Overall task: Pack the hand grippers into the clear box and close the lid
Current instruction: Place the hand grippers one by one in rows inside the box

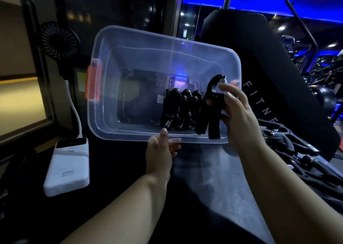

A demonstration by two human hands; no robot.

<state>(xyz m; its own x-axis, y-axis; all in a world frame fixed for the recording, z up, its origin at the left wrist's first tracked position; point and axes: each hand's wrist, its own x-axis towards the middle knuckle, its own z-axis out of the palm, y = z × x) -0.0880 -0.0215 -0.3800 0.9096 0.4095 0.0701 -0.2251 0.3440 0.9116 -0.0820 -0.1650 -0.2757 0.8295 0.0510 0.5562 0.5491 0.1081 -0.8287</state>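
Observation:
The clear box [130,45] is tilted up toward me, lidless, with an orange latch [94,82] on its left end. My left hand [159,154] grips its near rim from below, thumb over the edge. Three black hand grippers [181,112] stand side by side on the box floor, right of centre. My right hand [239,113] holds another black hand gripper [209,110] upright inside the box at its right end, just beside the packed ones. Its spring shows near my fingertips. The lid is not in view.
More black hand grippers [297,154] lie in a heap at the right on a dark bench. A white power bank [68,165] with a cable sits at the left below a small black fan [59,39]. A black padded gym seat [259,73] stands behind the box.

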